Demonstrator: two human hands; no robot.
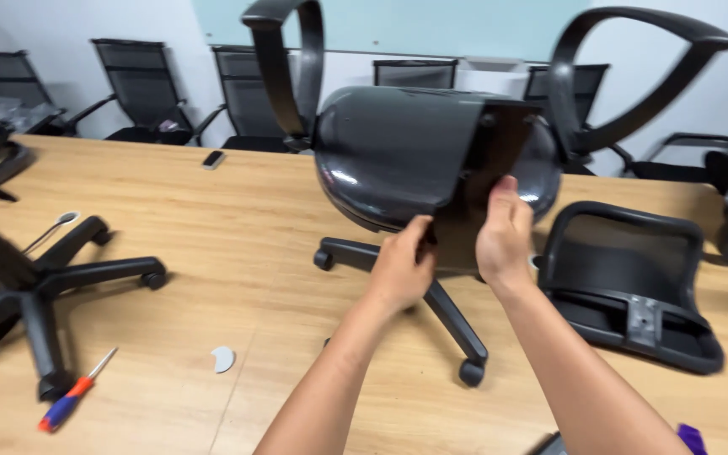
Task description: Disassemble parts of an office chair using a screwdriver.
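Between my hands: an upturned chair seat (398,156).
My left hand (402,270) and right hand (503,232) grip its black plate (486,160); star base (431,295) beneath.

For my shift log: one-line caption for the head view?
Both bare hands, left hand and right hand, grip a glossy black plastic chair seat above a wooden table.

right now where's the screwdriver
In the head view the screwdriver lies on the wooden table at lower left, beside a foot of the loose chair base and left of the person's left hand.
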